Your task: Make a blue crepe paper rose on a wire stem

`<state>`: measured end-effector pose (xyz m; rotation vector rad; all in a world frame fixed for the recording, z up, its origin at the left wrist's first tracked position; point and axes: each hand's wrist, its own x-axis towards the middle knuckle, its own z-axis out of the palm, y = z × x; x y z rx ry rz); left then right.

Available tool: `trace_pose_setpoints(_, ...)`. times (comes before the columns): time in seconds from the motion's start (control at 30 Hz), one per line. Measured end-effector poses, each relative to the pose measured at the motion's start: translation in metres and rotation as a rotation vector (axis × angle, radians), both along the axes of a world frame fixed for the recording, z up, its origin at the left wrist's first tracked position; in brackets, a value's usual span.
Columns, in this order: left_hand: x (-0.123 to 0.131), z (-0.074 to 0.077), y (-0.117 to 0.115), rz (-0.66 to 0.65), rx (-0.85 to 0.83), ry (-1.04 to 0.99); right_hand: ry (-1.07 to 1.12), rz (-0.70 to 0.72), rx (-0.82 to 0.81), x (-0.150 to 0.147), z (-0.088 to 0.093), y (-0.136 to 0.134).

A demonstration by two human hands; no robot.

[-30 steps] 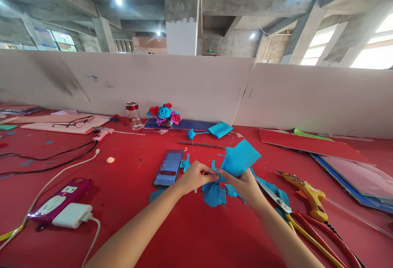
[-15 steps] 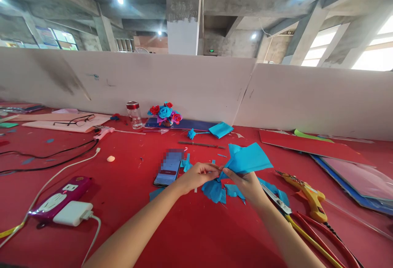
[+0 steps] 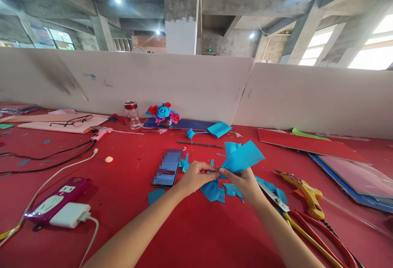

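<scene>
Both hands meet at the gathered lower end of a blue crepe paper piece, whose wide part fans out up and to the right. My left hand is closed in a pinch there, thumb against fingers. Right beside it, my right hand pinches the same gathered paper between thumb and fingers. The exact spot under the fingertips is hidden. Blue paper scraps lie on the red table below the hands. Scissors rest beside my right forearm, partly hidden by it.
A yellow glue gun lies right of the scissors. Left of my hands is a phone. Further left sits a purple power strip with a white charger. Behind stand a paper flower bouquet and a glass jar.
The blue paper's wide part has turned a little and shifted left, and its outline is narrower. My fingertips stay pinched together at its gathered end. The whole view has shifted slightly.
</scene>
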<state>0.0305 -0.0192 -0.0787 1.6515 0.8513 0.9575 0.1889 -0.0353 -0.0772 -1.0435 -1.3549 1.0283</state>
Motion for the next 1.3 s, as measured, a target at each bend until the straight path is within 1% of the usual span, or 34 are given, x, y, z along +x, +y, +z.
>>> trace_pose_setpoints(0.1,-0.001,0.0,0.0,0.029,0.013,0.032,0.125,-0.042,-0.005,-0.001,0.002,-0.001)
trace_pose_setpoints(0.23,-0.001,0.0,-0.001,-0.004,-0.062,0.051,0.416,-0.12,-0.05,0.002,0.01,-0.001)
trace_pose_setpoints(0.3,-0.001,0.0,-0.001,-0.028,-0.11,0.039,0.515,-0.115,-0.103,0.006,0.015,0.0)
trace_pose_setpoints(0.37,-0.001,0.001,-0.002,-0.077,-0.139,0.002,0.559,-0.076,-0.129,0.009,0.018,-0.001)
trace_pose_setpoints(0.43,-0.002,0.002,-0.004,-0.131,-0.148,-0.044,0.562,-0.018,-0.16,0.012,0.02,-0.001)
trace_pose_setpoints(0.5,-0.002,0.003,-0.005,-0.155,-0.143,-0.06,0.557,0.023,-0.238,0.013,0.021,-0.002)
trace_pose_setpoints(0.6,-0.003,0.004,-0.006,-0.148,-0.12,-0.028,0.586,0.015,-0.33,0.014,0.021,0.001)
trace_pose_setpoints(0.77,-0.003,0.005,-0.005,-0.088,-0.105,-0.002,0.662,-0.048,-0.236,0.017,0.017,0.009)
trace_pose_setpoints(0.9,-0.002,0.005,-0.004,0.013,-0.156,-0.026,0.679,-0.134,-0.156,0.017,0.009,0.01)
trace_pose_setpoints(0.97,-0.001,0.003,-0.003,0.054,-0.173,-0.029,0.677,-0.163,-0.114,0.016,0.006,0.009)
trace_pose_setpoints(1.03,-0.001,0.002,-0.002,0.069,-0.163,-0.025,0.63,-0.173,-0.065,0.015,0.005,0.009)
trace_pose_setpoints(1.13,-0.002,0.003,-0.002,0.056,-0.138,-0.032,0.552,-0.139,-0.026,0.013,0.006,0.008)
trace_pose_setpoints(1.23,-0.003,0.005,-0.004,0.02,-0.132,-0.031,0.54,-0.038,-0.063,0.009,0.007,0.006)
trace_pose_setpoints(1.3,-0.003,0.006,-0.005,0.012,-0.142,-0.024,0.491,0.035,-0.101,0.005,0.007,0.004)
